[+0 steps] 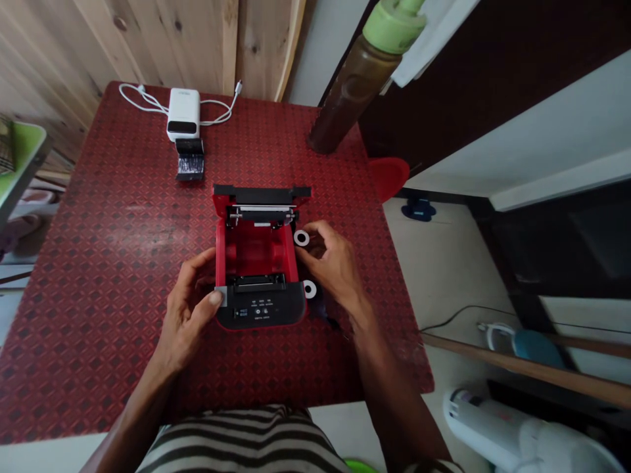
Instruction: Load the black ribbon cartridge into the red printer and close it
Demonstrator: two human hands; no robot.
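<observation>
A red and black label printer (256,263) sits on the table with its lid (261,196) raised. Its red inner bay holds no roll, and a dark roller with a silver shaft shows under the lid. My left hand (190,305) grips the printer's left side, thumb on the front corner by the button panel. At the right side, my right hand (332,263) has thumb and forefinger closed around a dark ribbon roll (301,238) with a white core end. A second white-ended roll (309,289) lies nearer me, with dark film beside it; my palm hides part of both.
A white power bank (184,113) with white cables lies at the table's far left, a small black ribbon piece (190,159) before it. A tall brown bottle (352,85) with a green cap stands at the back right. A red stool (389,177) is beyond the right edge.
</observation>
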